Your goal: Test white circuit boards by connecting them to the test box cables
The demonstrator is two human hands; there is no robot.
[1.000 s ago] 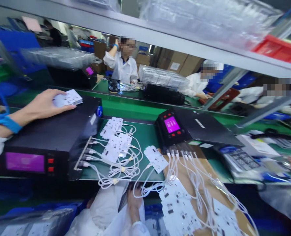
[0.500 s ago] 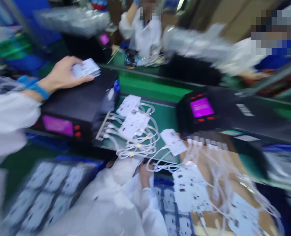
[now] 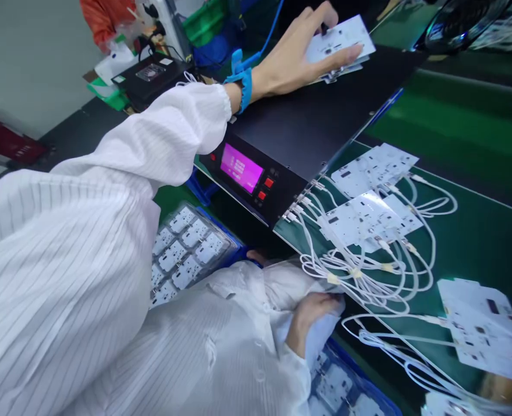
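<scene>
My left hand (image 3: pixel 301 55) is closed around a small stack of white circuit boards (image 3: pixel 344 40), thumb along the near edge. It rests at the top of a black tester box (image 3: pixel 307 130) with a lit magenta screen. A blue strap circles that wrist. Low in the view, my right hand (image 3: pixel 310 318) lies over my lap beside the bench edge; its fingertips are hidden, so I cannot tell what it holds. White cables (image 3: pixel 368 277) run from the box's side toward white boards (image 3: pixel 362 216) lying on the green bench mat.
Another cabled board (image 3: pixel 485 326) lies at the right. Below the bench, a tray of boards (image 3: pixel 186 248) stands on the left and a blue crate with boards (image 3: pixel 342 375) near my right arm. A person's orange sleeve (image 3: pixel 102 23) shows at the far left.
The view has turned left, so the box, boards and cables appear farther right. My left hand still holds the board stack at the box top. My right hand stays low by the bench edge.
</scene>
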